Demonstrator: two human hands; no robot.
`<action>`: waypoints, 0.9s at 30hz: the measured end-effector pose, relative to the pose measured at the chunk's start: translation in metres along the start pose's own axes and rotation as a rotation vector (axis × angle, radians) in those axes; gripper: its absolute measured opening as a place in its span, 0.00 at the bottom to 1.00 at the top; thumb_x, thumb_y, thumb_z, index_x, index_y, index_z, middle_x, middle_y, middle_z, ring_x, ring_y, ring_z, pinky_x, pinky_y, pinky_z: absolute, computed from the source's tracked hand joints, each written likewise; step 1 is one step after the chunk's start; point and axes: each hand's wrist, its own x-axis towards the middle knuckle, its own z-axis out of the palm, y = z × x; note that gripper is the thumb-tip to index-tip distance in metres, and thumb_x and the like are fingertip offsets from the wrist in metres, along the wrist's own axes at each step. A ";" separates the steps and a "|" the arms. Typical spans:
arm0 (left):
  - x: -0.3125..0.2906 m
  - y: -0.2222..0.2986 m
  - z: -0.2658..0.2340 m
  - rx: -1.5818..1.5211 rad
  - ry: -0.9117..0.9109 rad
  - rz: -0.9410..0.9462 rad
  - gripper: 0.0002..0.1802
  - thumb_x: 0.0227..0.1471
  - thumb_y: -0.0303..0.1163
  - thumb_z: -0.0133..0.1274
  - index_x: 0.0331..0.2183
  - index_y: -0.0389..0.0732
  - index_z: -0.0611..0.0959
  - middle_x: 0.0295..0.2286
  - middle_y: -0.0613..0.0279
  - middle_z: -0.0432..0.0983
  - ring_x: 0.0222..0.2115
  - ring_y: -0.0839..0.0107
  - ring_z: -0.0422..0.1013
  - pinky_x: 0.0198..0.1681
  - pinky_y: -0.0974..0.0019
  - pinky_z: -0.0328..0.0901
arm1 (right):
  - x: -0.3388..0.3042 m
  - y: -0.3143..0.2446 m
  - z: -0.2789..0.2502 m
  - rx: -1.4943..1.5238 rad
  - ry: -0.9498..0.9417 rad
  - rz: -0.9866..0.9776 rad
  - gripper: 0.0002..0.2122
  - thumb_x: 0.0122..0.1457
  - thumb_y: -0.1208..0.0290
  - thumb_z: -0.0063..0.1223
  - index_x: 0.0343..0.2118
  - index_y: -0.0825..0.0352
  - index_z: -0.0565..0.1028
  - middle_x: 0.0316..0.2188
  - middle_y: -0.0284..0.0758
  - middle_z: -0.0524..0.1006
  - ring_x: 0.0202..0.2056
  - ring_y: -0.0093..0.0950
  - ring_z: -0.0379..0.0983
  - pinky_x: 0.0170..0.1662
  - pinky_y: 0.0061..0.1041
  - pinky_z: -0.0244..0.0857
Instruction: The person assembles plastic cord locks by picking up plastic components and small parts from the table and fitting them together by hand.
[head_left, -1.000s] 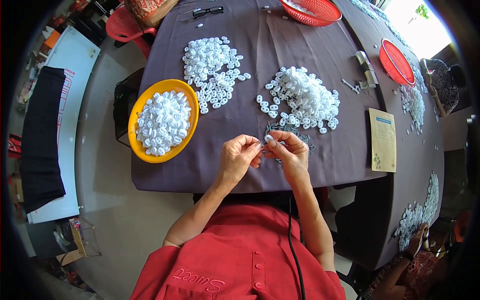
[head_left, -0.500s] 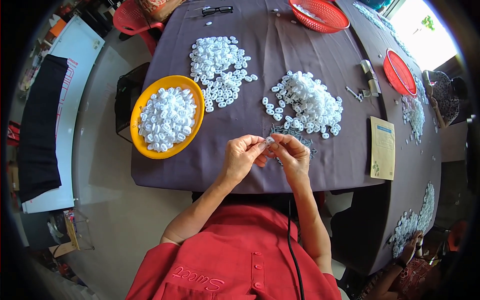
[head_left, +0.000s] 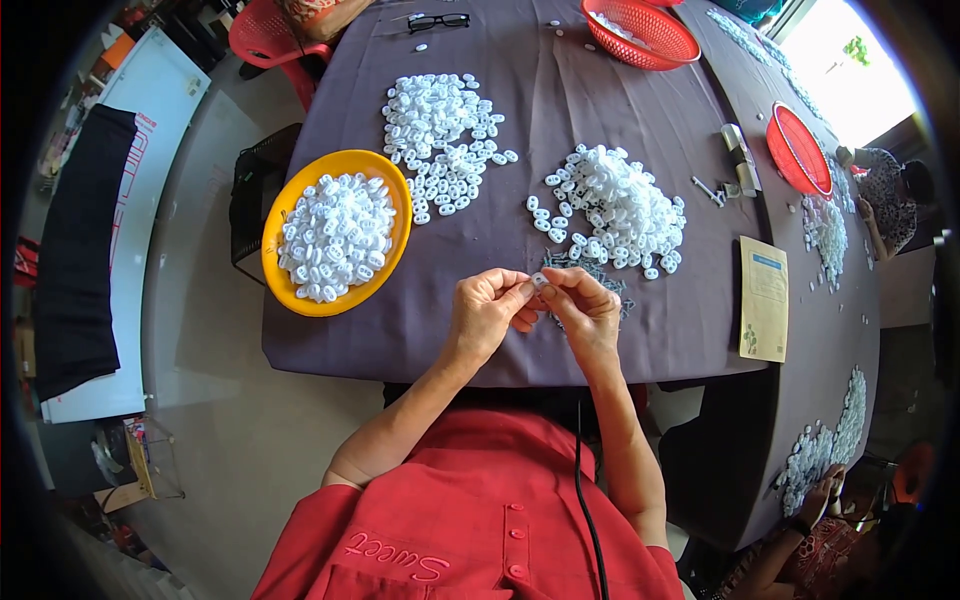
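My left hand [head_left: 486,311] and my right hand [head_left: 585,309] meet above the near edge of a dark grey cloth-covered table [head_left: 560,90]. Between their fingertips they pinch one small white plastic piece [head_left: 539,281]. Just beyond my right hand lies a little heap of thin grey metal bits [head_left: 590,270]. Behind that sits a pile of white plastic pieces [head_left: 618,208]. A second, flatter spread of white pieces [head_left: 443,140] lies further back on the left. An orange bowl [head_left: 345,164] full of white pieces stands to the left of my left hand.
A yellowish card [head_left: 765,297] lies at the right of my hands. Two red mesh baskets [head_left: 640,32] [head_left: 799,148] stand far back and right, with black glasses [head_left: 438,20] at the far edge. Other people sit at the right, one hand [head_left: 822,489] in more white pieces.
My hands stay together on the small white piece, the fingers shifting slightly. The view has drifted a little, so the table sits marginally higher in the picture.
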 end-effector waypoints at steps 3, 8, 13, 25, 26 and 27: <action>0.002 0.002 0.002 -0.019 0.038 -0.047 0.09 0.49 0.30 0.51 0.29 0.33 0.79 0.20 0.62 0.76 0.18 0.80 0.71 0.20 0.78 0.66 | -0.003 0.005 0.002 0.026 -0.014 -0.019 0.10 0.50 0.86 0.50 0.37 0.71 0.72 0.29 0.31 0.74 0.32 0.17 0.70 0.36 0.15 0.65; 0.003 -0.005 0.000 -0.024 0.029 -0.091 0.08 0.48 0.29 0.52 0.30 0.33 0.79 0.23 0.62 0.76 0.21 0.78 0.72 0.24 0.77 0.67 | -0.003 0.009 0.001 -0.270 -0.006 -0.099 0.14 0.48 0.86 0.52 0.39 0.69 0.71 0.30 0.30 0.73 0.31 0.17 0.70 0.36 0.15 0.65; 0.002 -0.005 0.002 -0.045 0.015 -0.079 0.09 0.48 0.30 0.53 0.29 0.33 0.79 0.22 0.64 0.75 0.21 0.80 0.71 0.26 0.78 0.67 | -0.002 0.005 -0.003 -0.458 -0.023 -0.221 0.14 0.46 0.87 0.51 0.37 0.70 0.71 0.30 0.30 0.72 0.32 0.17 0.70 0.35 0.16 0.66; 0.000 -0.021 0.007 -0.007 0.057 0.091 0.07 0.48 0.28 0.52 0.27 0.32 0.79 0.23 0.64 0.75 0.23 0.80 0.70 0.28 0.78 0.67 | -0.002 0.005 0.007 -0.654 0.054 -0.366 0.13 0.40 0.84 0.56 0.33 0.70 0.72 0.27 0.34 0.72 0.26 0.23 0.72 0.30 0.18 0.66; 0.000 -0.021 0.005 0.003 0.048 0.076 0.08 0.49 0.28 0.51 0.27 0.32 0.79 0.23 0.63 0.75 0.22 0.80 0.70 0.28 0.77 0.67 | -0.002 0.005 0.007 -0.652 0.052 -0.366 0.13 0.40 0.84 0.56 0.33 0.70 0.72 0.27 0.34 0.72 0.26 0.23 0.72 0.30 0.18 0.66; 0.000 -0.020 0.003 0.012 0.039 0.060 0.08 0.49 0.29 0.51 0.27 0.33 0.78 0.23 0.63 0.75 0.22 0.79 0.71 0.28 0.76 0.68 | -0.002 0.003 0.006 -0.664 0.032 -0.373 0.13 0.40 0.84 0.57 0.32 0.70 0.72 0.26 0.34 0.72 0.26 0.23 0.72 0.30 0.18 0.66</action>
